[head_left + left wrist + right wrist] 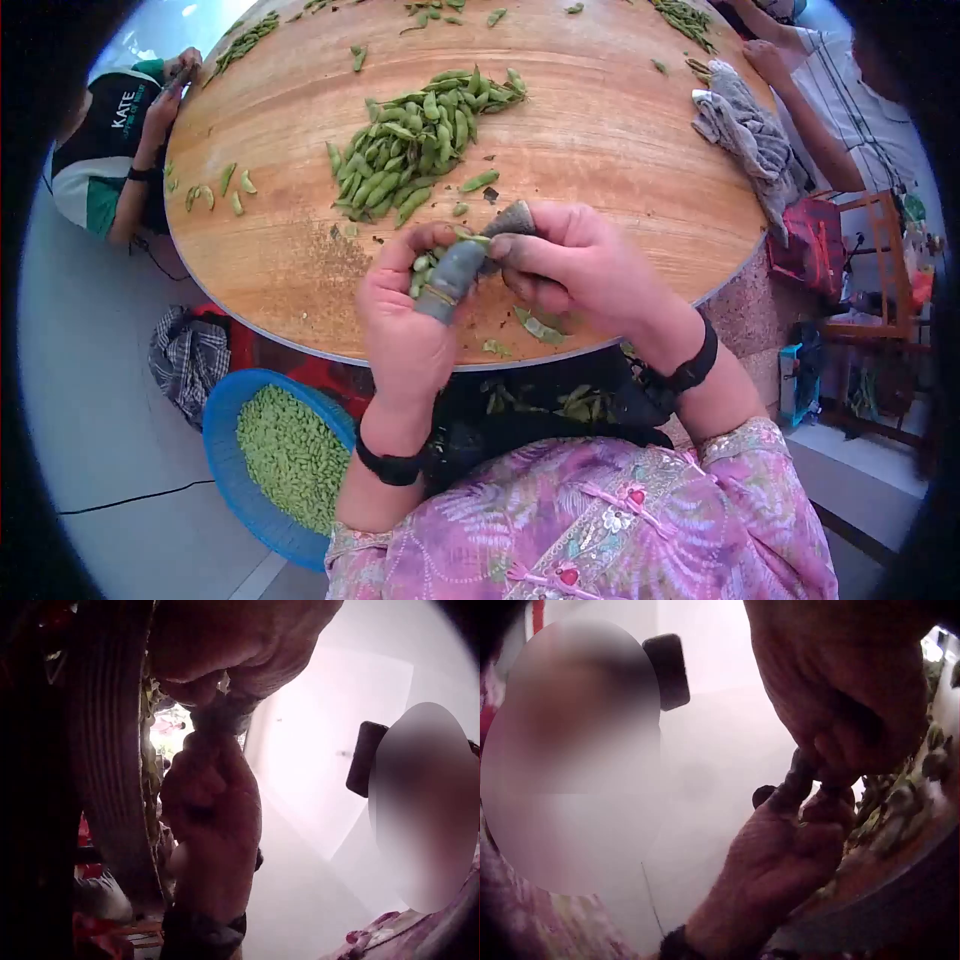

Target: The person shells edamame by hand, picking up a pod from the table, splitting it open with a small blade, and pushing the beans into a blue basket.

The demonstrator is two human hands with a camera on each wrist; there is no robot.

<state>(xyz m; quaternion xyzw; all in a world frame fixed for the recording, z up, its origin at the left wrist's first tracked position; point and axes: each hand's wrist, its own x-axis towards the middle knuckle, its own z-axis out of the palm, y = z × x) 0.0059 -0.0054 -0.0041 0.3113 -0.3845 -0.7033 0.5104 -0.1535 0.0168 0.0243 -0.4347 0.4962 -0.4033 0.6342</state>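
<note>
In the head view my left hand (398,325) pinches a green soybean pod (468,236) between thumb and forefinger. A grey cover (455,278) sleeves that thumb, with a thin band round its lower part. Several shelled beans (420,274) lie in the same hand, behind the thumb. My right hand (592,262) meets it from the right, thumb and curled fingers gripping the other end of the pod. Its forefinger also wears a grey cover (514,218). Both wrist views are dark; the left hand (780,859) and right hand (840,690) appear tip to tip there.
A heap of unshelled pods (410,145) lies on the round wooden table (610,150) beyond my hands. An opened pod (538,326) is near the front edge. A blue basket (225,440) of shelled beans stands low left. A grey cloth (745,135) lies right; two people sit opposite.
</note>
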